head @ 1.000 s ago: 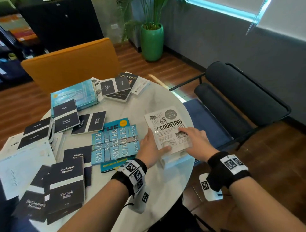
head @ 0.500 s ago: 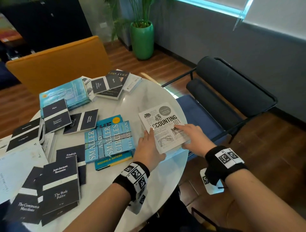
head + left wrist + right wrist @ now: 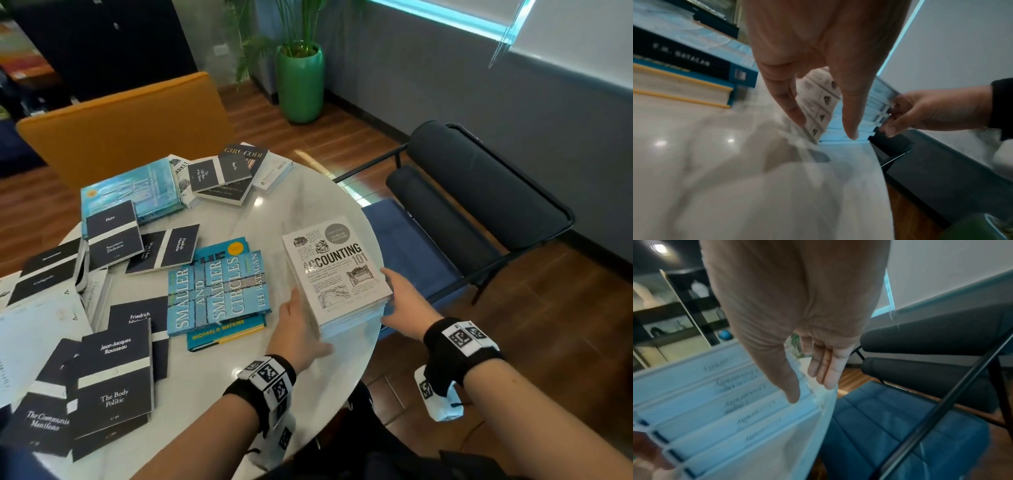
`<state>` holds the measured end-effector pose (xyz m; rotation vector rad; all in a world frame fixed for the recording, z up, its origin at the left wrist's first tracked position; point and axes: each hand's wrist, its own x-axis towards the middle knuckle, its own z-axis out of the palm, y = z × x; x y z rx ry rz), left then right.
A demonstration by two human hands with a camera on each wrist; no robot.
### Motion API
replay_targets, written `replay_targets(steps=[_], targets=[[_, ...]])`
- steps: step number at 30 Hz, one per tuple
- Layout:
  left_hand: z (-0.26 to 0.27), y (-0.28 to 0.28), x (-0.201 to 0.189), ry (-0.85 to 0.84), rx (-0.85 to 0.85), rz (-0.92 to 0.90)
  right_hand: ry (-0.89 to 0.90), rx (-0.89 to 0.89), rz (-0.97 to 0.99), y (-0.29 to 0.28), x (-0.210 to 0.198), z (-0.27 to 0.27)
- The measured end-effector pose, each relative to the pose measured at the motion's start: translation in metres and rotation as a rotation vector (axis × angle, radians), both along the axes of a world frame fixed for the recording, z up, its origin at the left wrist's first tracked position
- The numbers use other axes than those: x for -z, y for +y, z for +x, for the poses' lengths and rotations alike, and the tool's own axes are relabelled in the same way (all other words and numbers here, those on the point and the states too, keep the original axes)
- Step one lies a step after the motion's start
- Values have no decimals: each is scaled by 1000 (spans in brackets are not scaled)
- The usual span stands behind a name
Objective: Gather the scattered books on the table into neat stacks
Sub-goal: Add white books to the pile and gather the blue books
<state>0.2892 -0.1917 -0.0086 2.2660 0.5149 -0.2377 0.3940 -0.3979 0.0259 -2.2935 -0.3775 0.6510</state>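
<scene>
Head view: both hands bracket a stack of books point(image 3: 349, 313) at the right edge of the round white table point(image 3: 239, 370). Top book is the white "Accounting 101" point(image 3: 337, 270), lying flat and face up; thin pale-blue spines sit under it. Left hand point(image 3: 297, 329) is against the stack's left side, fingers point(image 3: 795, 112) straight and slightly apart, touching the spines, thumb pointing down at the near end. Right hand point(image 3: 406, 303) is against the right side, fingers point(image 3: 826, 368) relaxed and close together, thumb on the near spines. Neither hand is curled round the stack, so it's flat contact only. The stack looks to rest on the table, but I can't tell for certain.

Just left of it: blue "Smaller and Smaller Circles" point(image 3: 217, 291) lying on a blue-and-yellow book point(image 3: 226, 334). Dark small paperbacks scattered over the left half, including "The Body Politic" point(image 3: 114, 383) near the front left. More books overlap at the far side, with "Girl Code" point(image 3: 236, 178) among them.
</scene>
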Motion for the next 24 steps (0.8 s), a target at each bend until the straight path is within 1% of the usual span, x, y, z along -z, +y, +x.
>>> replay_targets(steps=[1,3,5,8,13,18,24], targets=[[0,0,7,47,10,9,14,-22,-64,-2,5,0],[3,1,19,84,52,42,40,-51,-164,-1,12,0],[8,0,24,103,48,50,65,-25,-208,2,16,1],[13,-1,30,102,1,60,50,31,-211,7,21,6],[22,-2,33,100,-34,83,38,15,-213,9,26,21],[51,3,27,111,-40,127,8,-3,-214,19,27,52],[87,15,24,132,-42,160,5,-67,-231,33,29,91]])
